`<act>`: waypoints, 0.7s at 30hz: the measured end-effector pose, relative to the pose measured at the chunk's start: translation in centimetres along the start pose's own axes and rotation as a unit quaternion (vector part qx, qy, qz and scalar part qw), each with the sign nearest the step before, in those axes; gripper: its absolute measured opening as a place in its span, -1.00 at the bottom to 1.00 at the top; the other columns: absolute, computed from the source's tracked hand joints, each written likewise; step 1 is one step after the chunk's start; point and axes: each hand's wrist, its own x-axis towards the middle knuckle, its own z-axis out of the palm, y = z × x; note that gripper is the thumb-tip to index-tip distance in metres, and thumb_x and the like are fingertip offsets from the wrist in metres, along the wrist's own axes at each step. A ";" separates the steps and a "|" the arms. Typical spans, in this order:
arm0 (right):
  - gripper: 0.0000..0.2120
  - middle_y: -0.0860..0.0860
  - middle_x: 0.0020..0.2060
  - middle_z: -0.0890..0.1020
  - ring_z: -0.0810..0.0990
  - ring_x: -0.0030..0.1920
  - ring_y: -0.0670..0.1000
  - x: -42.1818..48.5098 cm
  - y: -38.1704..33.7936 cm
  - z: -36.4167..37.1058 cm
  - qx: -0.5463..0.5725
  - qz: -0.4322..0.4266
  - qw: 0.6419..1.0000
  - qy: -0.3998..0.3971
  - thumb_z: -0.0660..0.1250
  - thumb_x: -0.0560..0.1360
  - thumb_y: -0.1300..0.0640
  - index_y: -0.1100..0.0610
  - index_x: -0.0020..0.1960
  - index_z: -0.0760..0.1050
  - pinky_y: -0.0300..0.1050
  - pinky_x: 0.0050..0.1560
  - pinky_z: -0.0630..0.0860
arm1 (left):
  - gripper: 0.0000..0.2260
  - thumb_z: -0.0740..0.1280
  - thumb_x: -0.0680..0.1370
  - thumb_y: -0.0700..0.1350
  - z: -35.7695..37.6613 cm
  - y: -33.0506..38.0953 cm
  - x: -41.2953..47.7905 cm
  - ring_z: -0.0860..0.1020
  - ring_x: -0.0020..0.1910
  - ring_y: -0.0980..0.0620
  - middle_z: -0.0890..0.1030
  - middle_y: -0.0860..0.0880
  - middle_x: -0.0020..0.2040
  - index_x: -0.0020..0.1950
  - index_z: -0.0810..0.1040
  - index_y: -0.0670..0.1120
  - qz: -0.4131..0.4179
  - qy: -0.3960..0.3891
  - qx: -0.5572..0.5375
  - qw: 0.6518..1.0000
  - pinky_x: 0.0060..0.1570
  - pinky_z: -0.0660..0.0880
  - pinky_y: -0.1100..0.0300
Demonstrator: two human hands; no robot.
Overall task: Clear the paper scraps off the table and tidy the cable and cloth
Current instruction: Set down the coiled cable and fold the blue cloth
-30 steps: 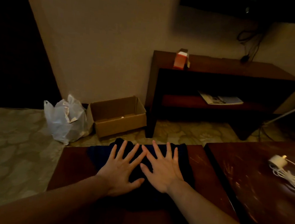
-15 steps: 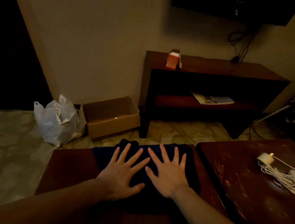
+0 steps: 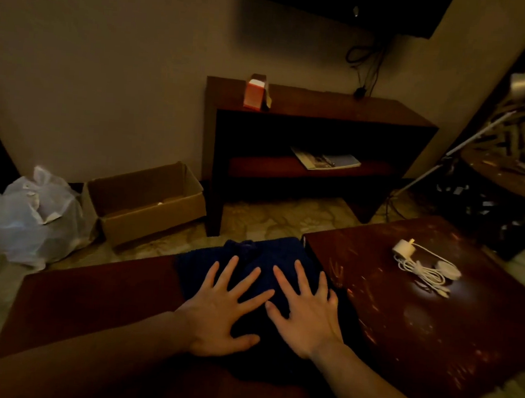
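A dark blue cloth (image 3: 250,254) lies folded on the dark wooden table (image 3: 90,298), reaching its far edge. My left hand (image 3: 221,311) and my right hand (image 3: 305,312) press flat on the cloth side by side, fingers spread and straight. A coiled white cable with its charger plug (image 3: 419,264) lies on the adjoining wooden table (image 3: 433,331) to the right, apart from both hands. No paper scraps show on either tabletop.
On the floor at the left stand a white plastic bag (image 3: 30,215) and an open cardboard box (image 3: 148,199). A low wooden console (image 3: 317,131) against the wall holds an orange carton and a magazine. Lamp and cables crowd the right.
Both hands stay flat on the cloth. The view has swung right and down, so the cable and right table show more fully.
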 end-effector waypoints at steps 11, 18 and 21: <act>-0.28 -0.07 0.57 -0.40 -0.37 0.55 0.34 -9.4 -1.0 1.1 -0.011 0.049 0.999 -0.007 -0.16 0.49 -0.50 -0.38 0.46 -0.51 0.41 0.50 -0.26 | -0.29 -0.05 0.54 0.49 0.6 4.1 -4.4 -0.55 0.47 -0.24 -0.44 0.06 0.58 0.54 -0.35 0.34 0.078 -0.006 -0.005 0.997 0.44 -0.38 -0.37; -0.24 -0.01 0.56 -0.43 -0.44 0.52 0.36 -13.7 -5.0 1.8 0.000 0.057 0.998 -0.022 -0.17 0.46 -0.50 -0.34 0.48 -0.51 0.46 0.46 -0.30 | -0.29 -0.04 0.55 0.48 1.3 4.4 -9.8 -0.53 0.48 -0.25 -0.45 0.07 0.58 0.54 -0.37 0.33 0.089 -0.005 -0.004 0.996 0.45 -0.34 -0.38; -0.22 0.02 0.57 -0.40 -0.41 0.52 0.38 -15.6 -7.5 1.9 0.004 0.054 0.998 -0.022 -0.15 0.46 -0.49 -0.31 0.50 -0.49 0.47 0.45 -0.29 | -0.27 -0.01 0.54 0.49 1.6 4.2 -12.6 -0.53 0.48 -0.25 -0.44 0.07 0.58 0.54 -0.36 0.34 0.087 -0.003 -0.010 0.996 0.45 -0.34 -0.36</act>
